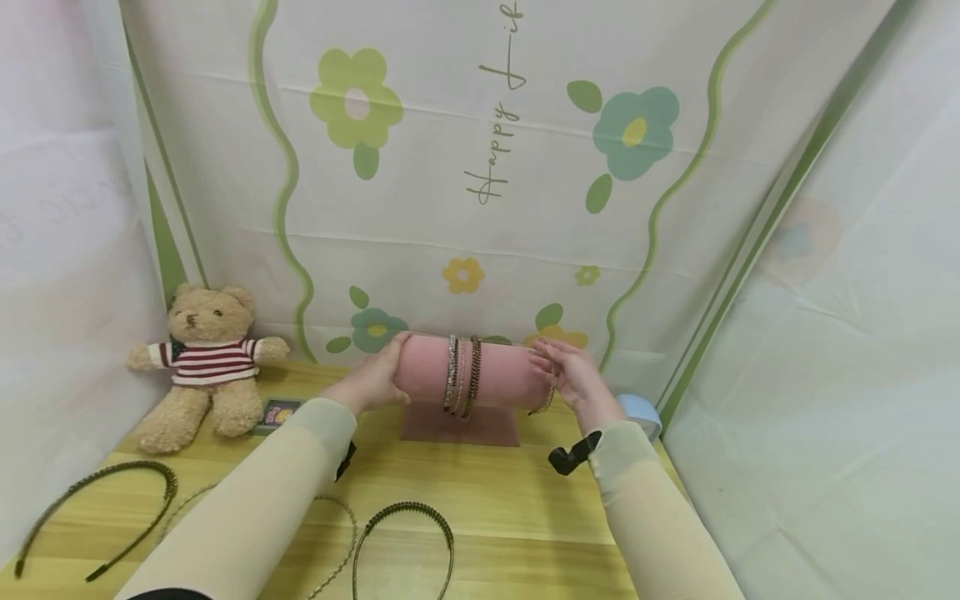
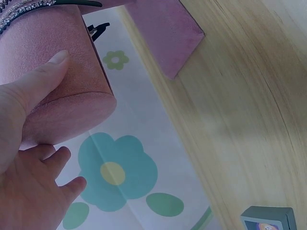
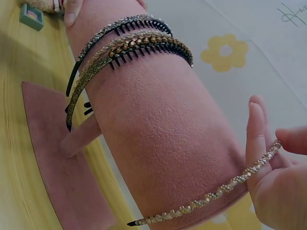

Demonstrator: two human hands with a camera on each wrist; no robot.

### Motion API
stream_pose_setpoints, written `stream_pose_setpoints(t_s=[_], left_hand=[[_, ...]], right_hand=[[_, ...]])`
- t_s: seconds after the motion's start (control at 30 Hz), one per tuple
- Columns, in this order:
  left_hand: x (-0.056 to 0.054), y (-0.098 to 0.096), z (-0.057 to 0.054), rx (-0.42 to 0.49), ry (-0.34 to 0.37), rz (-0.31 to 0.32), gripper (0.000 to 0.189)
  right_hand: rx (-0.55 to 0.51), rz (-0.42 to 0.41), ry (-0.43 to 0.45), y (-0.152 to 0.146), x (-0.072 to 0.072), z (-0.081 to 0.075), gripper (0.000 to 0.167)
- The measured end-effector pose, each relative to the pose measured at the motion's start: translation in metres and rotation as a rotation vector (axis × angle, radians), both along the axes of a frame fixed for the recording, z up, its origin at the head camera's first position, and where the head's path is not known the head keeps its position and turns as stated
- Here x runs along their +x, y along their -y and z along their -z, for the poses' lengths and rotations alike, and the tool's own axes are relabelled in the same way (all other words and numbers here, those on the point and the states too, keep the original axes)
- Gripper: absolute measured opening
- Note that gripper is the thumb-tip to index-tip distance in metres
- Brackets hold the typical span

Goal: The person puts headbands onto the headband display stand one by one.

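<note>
A pink padded headband stand (image 1: 427, 367) has a horizontal roll raised over a flat pink base (image 1: 465, 428). My left hand (image 1: 377, 375) grips the roll's left end, thumb across the padding in the left wrist view. Around the middle sit a silver sparkly headband (image 3: 108, 31) and a bronze-beaded headband (image 3: 139, 44), with a paler beaded one between them. At the right end, my right hand (image 1: 573, 377) pinches one end of a gold beaded headband (image 3: 211, 195) between thumb and fingers. This headband lies across the roll near its edge, its black tip hanging free.
A teddy bear (image 1: 210, 367) in a striped sweater sits at the left by a small grey box (image 1: 279, 414). Headbands lie at the front of the wooden table, including a dark one (image 1: 168, 479) and a ridged one (image 1: 408, 507). A blue-and-white round object (image 1: 641, 410) stands behind my right wrist.
</note>
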State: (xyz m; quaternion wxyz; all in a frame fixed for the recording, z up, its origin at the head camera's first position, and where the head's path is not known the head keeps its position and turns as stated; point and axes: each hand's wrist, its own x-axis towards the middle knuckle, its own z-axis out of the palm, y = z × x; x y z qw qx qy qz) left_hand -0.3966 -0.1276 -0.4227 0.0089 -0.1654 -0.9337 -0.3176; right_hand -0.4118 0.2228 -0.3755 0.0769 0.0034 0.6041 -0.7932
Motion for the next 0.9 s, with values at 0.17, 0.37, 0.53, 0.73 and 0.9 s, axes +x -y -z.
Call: stream_pose_setpoints(t_s=[0.17, 0.37, 0.53, 0.73, 0.9], left_hand=[[-0.001, 0.0, 0.001, 0.0, 0.003, 0.002, 0.121], [0.003, 0.0, -0.001, 0.011, 0.001, 0.007, 0.12], [0.003, 0.0, -0.003, 0.024, -0.01, 0.009, 0.12], [0.001, 0.0, 0.001, 0.021, 0.011, -0.002, 0.12], [0.002, -0.001, 0.001, 0.028, 0.009, -0.002, 0.12]], right_hand=[[0.026, 0.032, 0.006, 0.005, 0.0, -0.002, 0.053], [0.238, 0.051, -0.023, 0.007, 0.003, -0.008, 0.053], [0.435, 0.077, -0.036, 0.007, 0.007, -0.014, 0.048], [0.516, 0.069, -0.025, 0.004, 0.013, -0.018, 0.046], [0.688, 0.027, -0.127, -0.005, 0.016, -0.013, 0.047]])
